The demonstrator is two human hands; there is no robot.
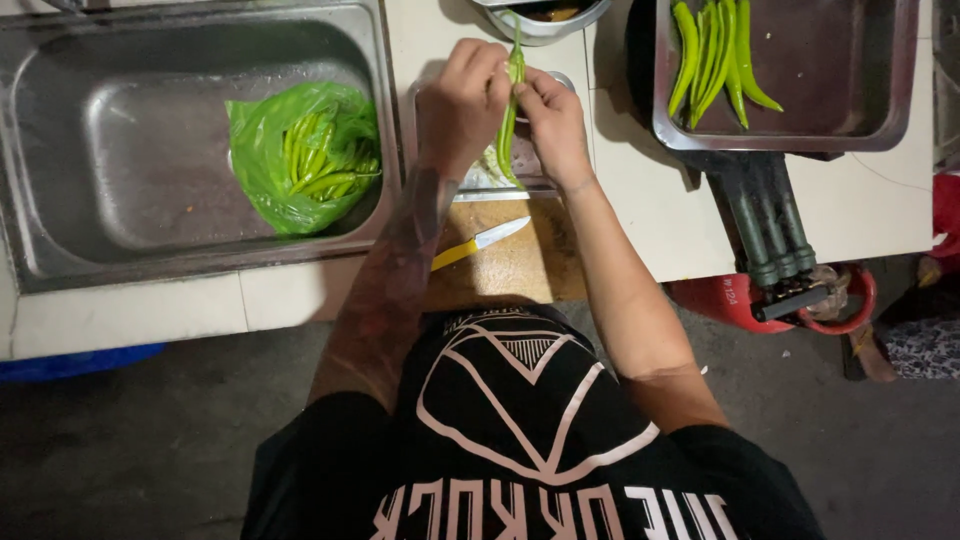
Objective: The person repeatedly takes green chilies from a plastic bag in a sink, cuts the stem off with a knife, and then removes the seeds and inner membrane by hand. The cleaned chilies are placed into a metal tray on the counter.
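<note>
Both my hands hold one long green chilli pepper (511, 118) above a small steel tray (478, 185) on the counter. My left hand (462, 105) grips its upper part, and my right hand (551, 118) pinches it from the right side. A knife with a yellow handle (480, 243) lies on the wooden cutting board (515, 268) just below my hands. Several more green peppers (715, 55) lie in the large steel tray (830, 90) at the upper right.
A steel sink (120, 140) at the left holds a green plastic bag of peppers (305, 155). A steel bowl (545, 25) stands at the top. Black pan handles (770, 230) jut over the counter edge above a red gas cylinder (790, 300).
</note>
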